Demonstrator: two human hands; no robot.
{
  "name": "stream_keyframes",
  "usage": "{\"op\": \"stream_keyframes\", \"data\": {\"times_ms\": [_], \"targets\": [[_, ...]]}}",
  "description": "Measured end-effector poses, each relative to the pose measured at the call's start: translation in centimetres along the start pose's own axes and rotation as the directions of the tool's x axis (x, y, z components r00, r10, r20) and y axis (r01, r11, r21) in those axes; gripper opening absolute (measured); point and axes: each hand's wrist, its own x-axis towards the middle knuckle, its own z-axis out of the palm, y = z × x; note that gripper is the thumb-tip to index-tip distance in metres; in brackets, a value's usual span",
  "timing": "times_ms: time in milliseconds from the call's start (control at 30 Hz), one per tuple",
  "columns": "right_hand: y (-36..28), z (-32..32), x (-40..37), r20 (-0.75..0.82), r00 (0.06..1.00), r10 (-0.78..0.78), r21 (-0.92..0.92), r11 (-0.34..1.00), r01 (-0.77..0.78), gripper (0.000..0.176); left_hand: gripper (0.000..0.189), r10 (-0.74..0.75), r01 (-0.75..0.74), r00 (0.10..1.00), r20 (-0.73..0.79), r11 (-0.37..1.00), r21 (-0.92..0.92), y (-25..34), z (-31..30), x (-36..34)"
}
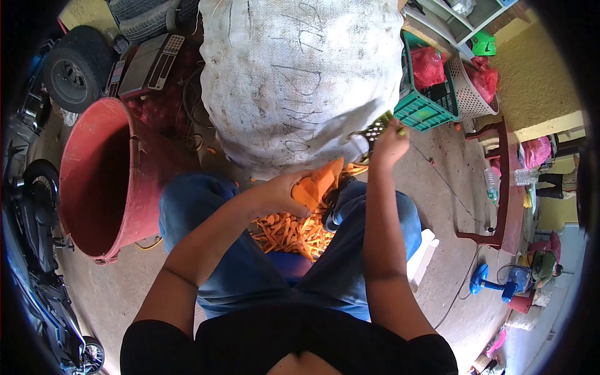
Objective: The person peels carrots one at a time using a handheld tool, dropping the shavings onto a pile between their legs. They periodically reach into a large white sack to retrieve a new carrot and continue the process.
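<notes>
My left hand (278, 195) is wrapped round a large peeled orange root vegetable (320, 184), its cut end facing me and its narrower end pointing to the upper right. Raised off to the right of it, my right hand (391, 145) grips a green hand tool (379, 130) with a face full of small holes. Between my knees lies a heap of orange strips (294, 232), directly below the vegetable. A dark blue edge (289, 262) shows under the near side of the heap. Part of the heap is hidden behind my left hand.
A big stuffed white sack (300, 75) with handwriting stands in front of my knees. A red tub (131, 181) is at my left, near a motorcycle (44, 250) and a tyre (78, 69). Right are a green crate (428, 103), a wooden bench frame (509, 187) and a blue fan (500, 281).
</notes>
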Motion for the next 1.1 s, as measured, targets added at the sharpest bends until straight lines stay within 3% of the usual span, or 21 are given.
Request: {"op": "stream_keyframes", "data": {"times_ms": [67,100,133,167,200,267,300,367,400,467,533,567,700,767,800,867,933,967,1000,1067,1100], "targets": [[0.8,-0.6,0.7,0.104,0.964,0.243,0.047,0.967,-0.249,0.018,0.074,-0.105,0.106,0.994,0.016,0.994,-0.020,0.4,0.0,-0.2],[-0.5,-0.9,-0.4,0.160,0.967,0.196,0.031,0.979,-0.203,0.017,0.074,-0.102,0.102,0.995,0.017,0.995,-0.021,0.4,0.0,0.0],[-2.3,-1.3,-2.2,0.218,0.964,0.150,0.019,0.987,-0.157,0.017,0.072,-0.010,0.017,0.999,-0.053,0.992,0.122,0.4,0.1,0.2],[-3.9,-1.6,-3.7,0.319,0.920,0.230,0.062,0.963,-0.262,0.016,0.070,0.090,-0.058,0.990,-0.111,0.962,0.269,0.4,0.1,0.4],[-3.2,-1.0,-5.0,0.298,0.954,0.031,0.130,0.989,-0.073,0.018,0.070,0.092,-0.058,0.989,-0.113,0.962,0.268,0.3,0.2,0.6],[-5.1,-1.1,-7.2,0.287,0.954,-0.082,0.169,0.985,0.034,0.020,0.070,0.110,-0.088,0.989,-0.100,0.975,0.206,-0.1,0.2,0.8],[-4.4,-1.0,-6.8,0.288,0.954,-0.081,0.169,0.985,0.032,0.020,0.070,0.108,-0.086,0.989,-0.101,0.975,0.206,-0.5,0.2,0.8],[-2.4,-1.0,-5.1,0.263,0.962,-0.065,-0.033,0.997,0.076,0.021,0.069,0.178,-0.114,0.977,-0.116,0.900,0.421,-1.5,0.6,0.3],[-3.3,-1.4,-3.4,0.198,0.980,0.012,-0.020,1.000,-0.008,0.021,0.069,0.177,-0.113,0.977,-0.116,0.901,0.419,-1.3,0.9,0.0],[1.8,-1.4,1.0,0.072,0.981,0.182,0.114,0.975,-0.190,0.020,0.069,0.131,-0.053,0.982,-0.135,0.882,0.468,-0.4,1.7,-0.6],[-1.3,-1.9,-1.0,0.110,0.993,0.032,0.004,0.999,-0.032,0.017,0.068,0.156,-0.037,0.972,-0.173,0.837,0.546,-0.5,1.3,-0.1],[-3.0,-1.9,-2.5,0.143,0.989,0.032,0.144,0.988,-0.053,0.015,0.068,0.181,-0.011,0.960,-0.214,0.785,0.619,-0.7,1.0,0.1],[-3.9,-0.9,-6.1,0.339,0.929,0.150,0.263,0.933,-0.247,0.015,0.067,0.262,-0.032,0.931,-0.256,0.755,0.655,-1.6,0.6,1.1],[-3.5,-0.6,-6.5,0.325,0.946,0.005,0.192,0.979,-0.071,0.016,0.064,0.224,0.016,0.925,-0.307,0.783,0.621,-1.9,0.5,1.1],[-2.8,-0.4,-5.9,0.324,0.946,0.005,0.193,0.979,-0.071,0.016,0.064,0.225,0.016,0.925,-0.306,0.783,0.622,-1.5,0.7,0.9],[-1.3,-0.1,-3.1,0.197,0.980,-0.009,0.062,0.998,-0.003,0.017,0.062,0.271,0.006,0.902,-0.337,0.770,0.638,-0.4,1.3,0.3],[-0.6,-0.6,0.0,0.010,0.992,0.129,-0.049,0.991,-0.128,0.018,0.060,0.318,-0.018,0.889,-0.331,0.745,0.667,-0.5,1.4,0.1],[1.9,-0.3,1.0,-0.004,0.992,0.122,0.168,0.978,-0.120,0.017,0.059,0.364,-0.042,0.874,-0.323,0.718,0.695,-0.6,1.4,0.0],[0.7,-0.7,0.6,-0.005,0.993,0.118,0.166,0.979,-0.116,0.017,0.059,0.366,-0.047,0.874,-0.320,0.719,0.693,-0.5,1.4,0.1],[-3.5,-1.5,-2.1,0.180,0.967,0.178,0.142,0.968,-0.205,0.016,0.057,0.401,-0.019,0.857,-0.324,0.652,0.758,-0.2,1.4,0.3],[-4.3,-1.2,-3.7,0.230,0.946,0.227,0.277,0.917,-0.287,0.016,0.057,0.403,-0.017,0.854,-0.328,0.653,0.757,-0.4,1.4,0.4]]}}
